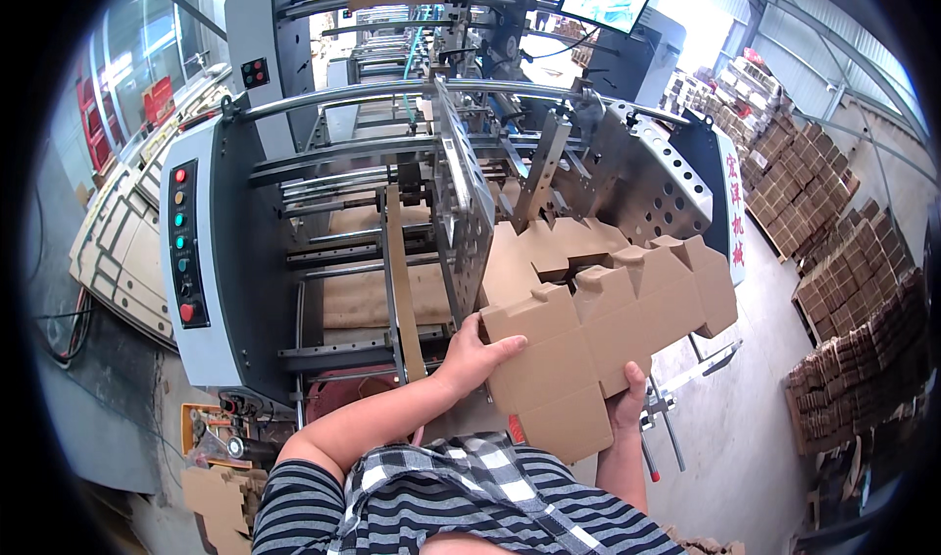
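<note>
Flat die-cut cardboard box blanks with creased panels and notched flaps slant between my two hands, in front of the machine's feed end. My left hand is closed on their left edge, its thumb lying over the top panel. On the lower right, my right hand grips the edge from beneath, thumb up on the near side. Most fingers of both hands are hidden behind the cardboard. The far flaps reach between an upright perforated metal plate and a slanted perforated plate; whether they touch the metal, I cannot tell.
A button panel sits on the machine's left side. Metal rods stick out at the lower right. Cardboard stacks stand on the floor to the right. More cut cardboard lies at the lower left, near an orange crate.
</note>
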Demonstrator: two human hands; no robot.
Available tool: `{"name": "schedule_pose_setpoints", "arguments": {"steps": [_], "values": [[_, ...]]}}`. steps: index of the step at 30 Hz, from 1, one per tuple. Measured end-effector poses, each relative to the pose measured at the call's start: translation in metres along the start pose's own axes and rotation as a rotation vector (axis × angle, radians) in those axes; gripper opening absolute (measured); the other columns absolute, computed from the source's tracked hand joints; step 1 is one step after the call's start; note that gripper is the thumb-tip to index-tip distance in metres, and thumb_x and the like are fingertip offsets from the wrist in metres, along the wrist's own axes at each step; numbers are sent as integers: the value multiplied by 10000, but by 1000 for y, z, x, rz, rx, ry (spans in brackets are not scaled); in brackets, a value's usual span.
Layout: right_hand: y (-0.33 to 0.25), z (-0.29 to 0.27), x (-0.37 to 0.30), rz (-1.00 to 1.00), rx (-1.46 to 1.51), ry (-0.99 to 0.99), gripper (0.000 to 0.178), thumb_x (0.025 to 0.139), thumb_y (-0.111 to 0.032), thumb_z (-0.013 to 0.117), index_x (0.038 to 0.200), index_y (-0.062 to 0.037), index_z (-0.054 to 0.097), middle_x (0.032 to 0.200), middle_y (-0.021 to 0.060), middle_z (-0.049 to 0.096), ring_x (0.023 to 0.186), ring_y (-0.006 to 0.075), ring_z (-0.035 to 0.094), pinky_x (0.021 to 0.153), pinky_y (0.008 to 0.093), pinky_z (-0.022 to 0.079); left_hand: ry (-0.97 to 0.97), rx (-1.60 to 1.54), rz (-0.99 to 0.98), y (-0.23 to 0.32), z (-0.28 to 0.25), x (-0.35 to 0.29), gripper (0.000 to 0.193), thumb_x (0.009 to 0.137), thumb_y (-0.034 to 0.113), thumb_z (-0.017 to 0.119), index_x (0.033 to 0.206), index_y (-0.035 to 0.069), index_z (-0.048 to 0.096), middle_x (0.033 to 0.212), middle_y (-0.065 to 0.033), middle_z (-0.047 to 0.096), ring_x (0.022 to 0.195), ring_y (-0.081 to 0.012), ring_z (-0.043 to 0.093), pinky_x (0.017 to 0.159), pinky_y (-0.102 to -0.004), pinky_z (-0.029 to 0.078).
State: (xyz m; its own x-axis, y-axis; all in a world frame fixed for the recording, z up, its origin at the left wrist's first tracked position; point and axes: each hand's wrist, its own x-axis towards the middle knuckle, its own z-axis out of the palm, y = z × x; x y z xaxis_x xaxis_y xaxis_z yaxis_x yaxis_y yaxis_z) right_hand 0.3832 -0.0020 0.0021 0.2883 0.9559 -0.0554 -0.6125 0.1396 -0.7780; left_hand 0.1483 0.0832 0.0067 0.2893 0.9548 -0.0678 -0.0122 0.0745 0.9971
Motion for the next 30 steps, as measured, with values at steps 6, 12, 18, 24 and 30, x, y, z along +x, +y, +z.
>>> {"name": "schedule_pose_setpoints", "arguments": {"steps": [6, 12, 18, 24, 30], "values": [[-11, 12, -2, -23, 24, 53, 687, 750, -407, 618, 1284, -19, 429, 1164, 146, 536, 1049, 281, 566, 867, 408, 499, -149, -243, 37, -12, -10, 0, 873, 765, 355, 730, 1384, -74, 287, 1292, -213, 480, 1210, -254, 476, 1008, -347, 390], [-17, 20, 2, -25, 56, 87, 691, 758, -409, 614, 1297, -24, 418, 1182, 148, 530, 1052, 283, 565, 878, 405, 499, -322, -154, -100, -25, -37, -14, 747, 811, 267, 698, 1381, -56, 340, 1299, -168, 505, 1200, -234, 490, 1007, -334, 394], [-10, 16, 12, 26, 119, 36, 652, 793, -369, 588, 1318, -29, 404, 1217, 148, 530, 1081, 288, 560, 898, 415, 492, -417, -76, -259, -43, -62, -36, 603, 847, 177, 658, 1353, -36, 409, 1305, -159, 521, 1166, -222, 533, 984, -331, 418], [-5, 16, 29, 8, 100, 51, 609, 818, -369, 577, 1301, -27, 435, 1185, 145, 570, 1045, 287, 589, 886, 414, 505, -273, -178, -404, -66, -82, -63, 547, 862, 154, 649, 1322, -52, 436, 1254, -138, 559, 1063, -184, 587, 899, -265, 467], [-7, 15, 49, 98, 144, 63, 589, 825, -346, 578, 1297, -30, 425, 1179, 147, 553, 1059, 287, 571, 886, 419, 500, -165, -199, -403, -86, -89, -78, 488, 874, 102, 618, 1294, -76, 443, 1215, -158, 560, 1066, -205, 557, 921, -322, 445]]}}
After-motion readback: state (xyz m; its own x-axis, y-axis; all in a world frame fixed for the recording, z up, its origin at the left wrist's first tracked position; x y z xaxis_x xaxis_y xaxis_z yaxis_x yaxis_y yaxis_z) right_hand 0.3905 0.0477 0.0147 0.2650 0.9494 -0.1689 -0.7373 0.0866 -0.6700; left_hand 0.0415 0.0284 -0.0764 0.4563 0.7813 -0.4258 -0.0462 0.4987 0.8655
